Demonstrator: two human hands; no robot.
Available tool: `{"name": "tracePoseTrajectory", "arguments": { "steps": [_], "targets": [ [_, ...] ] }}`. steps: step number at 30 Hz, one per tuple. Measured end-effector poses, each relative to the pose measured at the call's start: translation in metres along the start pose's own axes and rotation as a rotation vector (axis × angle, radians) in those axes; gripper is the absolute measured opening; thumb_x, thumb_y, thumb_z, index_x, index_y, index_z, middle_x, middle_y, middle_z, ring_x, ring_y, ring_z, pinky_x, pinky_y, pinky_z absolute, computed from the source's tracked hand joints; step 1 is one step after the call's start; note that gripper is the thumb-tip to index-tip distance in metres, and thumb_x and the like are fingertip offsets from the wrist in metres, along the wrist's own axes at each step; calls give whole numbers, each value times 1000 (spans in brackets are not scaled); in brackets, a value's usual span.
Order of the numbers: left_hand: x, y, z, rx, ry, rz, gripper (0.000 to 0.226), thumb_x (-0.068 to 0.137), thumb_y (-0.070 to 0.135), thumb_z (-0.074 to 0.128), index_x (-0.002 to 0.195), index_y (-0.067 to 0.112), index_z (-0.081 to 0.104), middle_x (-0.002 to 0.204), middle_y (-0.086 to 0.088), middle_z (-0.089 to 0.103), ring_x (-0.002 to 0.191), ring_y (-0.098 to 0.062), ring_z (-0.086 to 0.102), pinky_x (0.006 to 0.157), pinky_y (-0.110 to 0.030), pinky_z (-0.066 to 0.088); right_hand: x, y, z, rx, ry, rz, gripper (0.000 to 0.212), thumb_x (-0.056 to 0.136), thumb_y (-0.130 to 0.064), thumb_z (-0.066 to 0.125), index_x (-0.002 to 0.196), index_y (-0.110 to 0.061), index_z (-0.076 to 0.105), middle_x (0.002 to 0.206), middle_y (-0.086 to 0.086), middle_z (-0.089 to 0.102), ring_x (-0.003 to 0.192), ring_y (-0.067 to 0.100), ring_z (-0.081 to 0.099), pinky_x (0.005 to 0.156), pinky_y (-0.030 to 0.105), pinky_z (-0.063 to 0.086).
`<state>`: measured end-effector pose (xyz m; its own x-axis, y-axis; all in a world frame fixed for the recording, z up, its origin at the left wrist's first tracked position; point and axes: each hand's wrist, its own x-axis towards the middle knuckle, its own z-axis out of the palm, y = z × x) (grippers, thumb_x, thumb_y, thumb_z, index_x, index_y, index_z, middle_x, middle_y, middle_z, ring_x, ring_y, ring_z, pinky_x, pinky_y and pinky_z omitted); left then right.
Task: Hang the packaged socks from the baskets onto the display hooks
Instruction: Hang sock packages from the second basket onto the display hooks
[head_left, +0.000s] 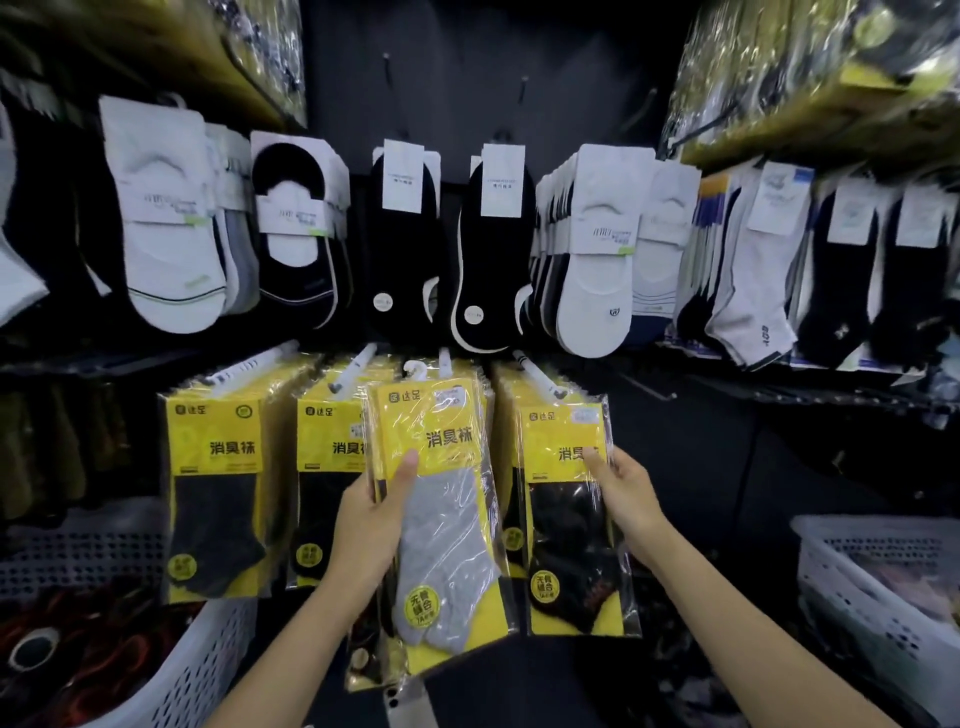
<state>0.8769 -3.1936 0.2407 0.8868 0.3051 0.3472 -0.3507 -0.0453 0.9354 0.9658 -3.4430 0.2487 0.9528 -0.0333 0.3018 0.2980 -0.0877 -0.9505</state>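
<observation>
Sock packets (441, 519): you have a small stack, grey sock on top, in your left hand (369, 530), raised in front of the lower display row. The thumb lies across the front and the other fingers wrap behind, a firm hold. A white left basket (197, 665) sits low beside you and a right basket (857, 587) is at the far side. Both hold stock, contents unclear.

Your right hand (626, 493) is on the hanging packet (571, 545) of dark socks just beside the stack. The thumb is on its front and the remaining fingers go behind its right edge, so it reads as a pinch.

Step in hand, as I judge it: hanging the stack. Its white hanger tab (415, 370) is up near the middle hook (444, 358), but I cannot tell whether it is threaded. The next move calls for you to line the tab's opening with the hook tip, keep the stack square, then slide it back. The right hand may need to keep the neighbouring packet clear.

Writing: each yellow card reads 达足 at top left and 消臭袜 in large black characters. A round badge low on the packet reads 无骨缝合; the line beneath is too small to read. The white stickers at the top right are unreadable.

Farther back, the upper row of low-cut socks (493, 249) carries white cards with print too blurred to read.
</observation>
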Motion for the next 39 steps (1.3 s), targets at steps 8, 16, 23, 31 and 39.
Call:
{"name": "tracePoseTrajectory", "arguments": {
  "steps": [8,16,23,31,39],
  "targets": [
    [-3,2,15,-56,-41,-12,37,80,54,55,102,27,68,91,8,75,85,-10,71,65,-18,54,14,20,9,-12,253,203,26,85,-30,70,99,-11,60,96,1,63,83,9,56,77,25,41],
    [-11,-2,53,-34,-142,-41,24,81,49,60,97,33,68,91,6,74,84,-16,70,79,-31,54,-34,-12,10,87,54,29,17,91,-34,59,99,-20,64,95,-3,69,81,6,64,68,17,51],
    [-20,-1,108,-58,-221,14,34,72,46,67,97,23,69,85,11,75,79,-4,71,61,-12,51,-53,-20,-17,241,38,39,21,83,-21,70,99,-8,67,93,4,76,84,14,72,64,17,55],
    [-1,0,117,100,-113,57,29,92,45,46,97,22,63,60,3,62,56,7,55,52,-7,39,-34,-4,-83,265,233,114,17,94,-15,57,103,-2,66,92,9,73,78,19,69,72,32,56],
    [15,8,113,148,-51,81,56,84,56,45,106,8,64,75,-8,52,74,-9,57,62,-14,39,3,-8,-112,118,284,33,10,94,-11,56,98,-12,65,89,4,71,79,16,67,69,27,51]
  ]
}}
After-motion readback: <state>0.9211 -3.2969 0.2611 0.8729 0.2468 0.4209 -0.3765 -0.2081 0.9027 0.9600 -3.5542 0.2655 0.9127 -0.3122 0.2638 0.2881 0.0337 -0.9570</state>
